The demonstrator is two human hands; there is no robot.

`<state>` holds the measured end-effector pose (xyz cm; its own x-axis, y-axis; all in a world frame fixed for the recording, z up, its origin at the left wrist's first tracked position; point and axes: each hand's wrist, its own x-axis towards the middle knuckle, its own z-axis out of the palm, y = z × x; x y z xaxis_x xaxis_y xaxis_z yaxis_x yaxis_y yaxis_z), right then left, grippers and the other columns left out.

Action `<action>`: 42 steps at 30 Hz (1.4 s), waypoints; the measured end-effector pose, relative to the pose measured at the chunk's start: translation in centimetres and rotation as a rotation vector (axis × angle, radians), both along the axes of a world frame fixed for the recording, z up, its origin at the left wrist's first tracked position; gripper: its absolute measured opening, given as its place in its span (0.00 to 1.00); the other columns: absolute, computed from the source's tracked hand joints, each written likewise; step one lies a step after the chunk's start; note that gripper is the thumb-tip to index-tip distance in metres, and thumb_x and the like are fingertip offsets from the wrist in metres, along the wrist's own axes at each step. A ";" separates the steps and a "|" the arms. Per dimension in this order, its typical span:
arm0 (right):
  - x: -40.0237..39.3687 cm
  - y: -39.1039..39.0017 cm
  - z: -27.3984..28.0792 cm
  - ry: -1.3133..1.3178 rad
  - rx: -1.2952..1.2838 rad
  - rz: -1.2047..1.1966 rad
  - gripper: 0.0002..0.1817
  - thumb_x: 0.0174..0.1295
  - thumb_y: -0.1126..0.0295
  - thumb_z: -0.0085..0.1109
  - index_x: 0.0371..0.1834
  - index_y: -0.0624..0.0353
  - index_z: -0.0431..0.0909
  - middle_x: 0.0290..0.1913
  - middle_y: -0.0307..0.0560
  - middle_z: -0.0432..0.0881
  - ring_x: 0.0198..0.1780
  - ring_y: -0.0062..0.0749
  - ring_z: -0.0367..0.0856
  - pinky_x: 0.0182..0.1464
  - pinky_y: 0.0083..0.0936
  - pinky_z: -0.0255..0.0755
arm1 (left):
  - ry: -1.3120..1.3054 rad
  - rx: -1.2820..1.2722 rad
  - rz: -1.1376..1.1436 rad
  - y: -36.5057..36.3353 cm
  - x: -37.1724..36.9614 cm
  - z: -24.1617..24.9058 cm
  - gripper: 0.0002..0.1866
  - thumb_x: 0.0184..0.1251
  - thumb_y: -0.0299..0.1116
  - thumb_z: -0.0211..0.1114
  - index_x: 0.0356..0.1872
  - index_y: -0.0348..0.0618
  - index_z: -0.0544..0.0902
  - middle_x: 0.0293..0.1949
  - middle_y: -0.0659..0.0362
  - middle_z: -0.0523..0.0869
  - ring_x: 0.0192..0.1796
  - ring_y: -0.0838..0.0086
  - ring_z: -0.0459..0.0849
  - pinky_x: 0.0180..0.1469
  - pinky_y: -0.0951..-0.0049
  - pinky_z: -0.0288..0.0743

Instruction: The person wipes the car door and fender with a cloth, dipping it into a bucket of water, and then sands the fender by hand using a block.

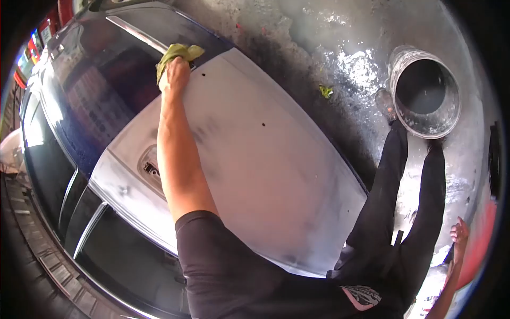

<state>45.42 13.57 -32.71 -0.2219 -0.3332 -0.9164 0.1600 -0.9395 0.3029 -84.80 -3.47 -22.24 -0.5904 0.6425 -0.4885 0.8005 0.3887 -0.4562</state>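
Observation:
My left hand [177,74] is closed around a crumpled yellow-green cloth [183,52]. It presses the cloth on the car, by the end of a bright trim strip [137,33], where a dark blue panel [85,127] meets a matt whitish-grey panel [265,175]. My left forearm crosses the grey panel and partly covers its recessed handle area [152,168]. At the far right, my right hand [459,232] hangs away from the car, its fingers loosely bent and apart, with nothing visible in it.
A large round bucket [452,109] stands on the wet grey floor [319,32], close to my feet. A small yellow-green scrap [325,91] lies on the floor between bucket and car. Dark car windows [127,255] are at the lower left. Something red shows at the right edge.

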 end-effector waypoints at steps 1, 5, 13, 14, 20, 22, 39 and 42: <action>0.0 -0.1 -0.5 0.000 -0.153 -0.069 0.24 0.83 0.54 0.53 0.76 0.49 0.73 0.38 0.36 0.80 0.36 0.21 0.77 0.35 0.17 0.72 | 0.021 0.026 -0.010 0.3 0.7 0.4 0.21 0.77 0.44 0.53 0.47 0.37 0.87 0.46 0.39 0.90 0.52 0.42 0.88 0.58 0.46 0.78; -11.3 -0.4 3.1 -0.129 0.577 0.669 0.30 0.79 0.53 0.60 0.77 0.58 0.72 0.34 0.30 0.74 0.32 0.11 0.71 0.28 0.11 0.62 | -0.157 0.388 0.082 1.0 3.0 2.3 0.20 0.75 0.44 0.56 0.55 0.44 0.86 0.44 0.39 0.90 0.50 0.43 0.89 0.54 0.47 0.80; -22.9 1.0 6.0 -0.078 0.692 0.658 0.34 0.77 0.49 0.62 0.75 0.63 0.74 0.37 0.34 0.77 0.35 0.16 0.73 0.37 0.15 0.66 | -0.124 -0.092 -0.207 -6.6 8.1 -10.2 0.24 0.76 0.38 0.51 0.67 0.37 0.81 0.74 0.44 0.75 0.78 0.54 0.70 0.81 0.53 0.59; -23.0 1.1 6.5 -0.089 0.684 0.679 0.34 0.77 0.48 0.62 0.75 0.63 0.74 0.37 0.35 0.77 0.36 0.17 0.73 0.38 0.15 0.67 | -0.152 -0.211 -0.122 -6.6 12.3 -11.3 0.30 0.77 0.37 0.51 0.75 0.33 0.71 0.79 0.42 0.68 0.84 0.55 0.61 0.83 0.54 0.56; -7.4 -3.1 3.6 -0.101 0.546 0.462 0.30 0.78 0.54 0.61 0.76 0.59 0.73 0.37 0.36 0.79 0.33 0.17 0.74 0.35 0.12 0.67 | -0.631 -0.446 -0.238 -12.9 31.2 -18.1 0.20 0.72 0.40 0.57 0.56 0.45 0.90 0.62 0.52 0.88 0.70 0.56 0.80 0.81 0.59 0.61; -5.3 -4.2 3.1 -0.012 0.428 0.255 0.28 0.79 0.56 0.60 0.77 0.56 0.73 0.37 0.35 0.79 0.31 0.15 0.73 0.33 0.11 0.66 | -0.597 -0.425 0.017 -11.7 27.5 -18.3 0.19 0.73 0.41 0.57 0.52 0.46 0.92 0.58 0.52 0.91 0.66 0.58 0.85 0.74 0.60 0.71; -12.1 -2.0 6.0 -0.263 0.461 0.609 0.27 0.78 0.61 0.62 0.77 0.52 0.74 0.36 0.33 0.76 0.30 0.11 0.72 0.31 0.10 0.71 | -0.204 -0.539 -0.189 -16.5 29.2 -29.9 0.34 0.77 0.36 0.48 0.75 0.16 0.62 0.77 0.29 0.63 0.81 0.42 0.62 0.82 0.42 0.49; -12.1 -0.1 4.5 -0.191 0.448 0.499 0.26 0.78 0.61 0.62 0.75 0.57 0.76 0.42 0.34 0.80 0.40 0.13 0.76 0.39 0.11 0.71 | -0.397 -0.526 -0.187 -20.0 43.0 -27.6 0.31 0.75 0.38 0.52 0.74 0.28 0.69 0.77 0.38 0.68 0.80 0.47 0.65 0.81 0.44 0.53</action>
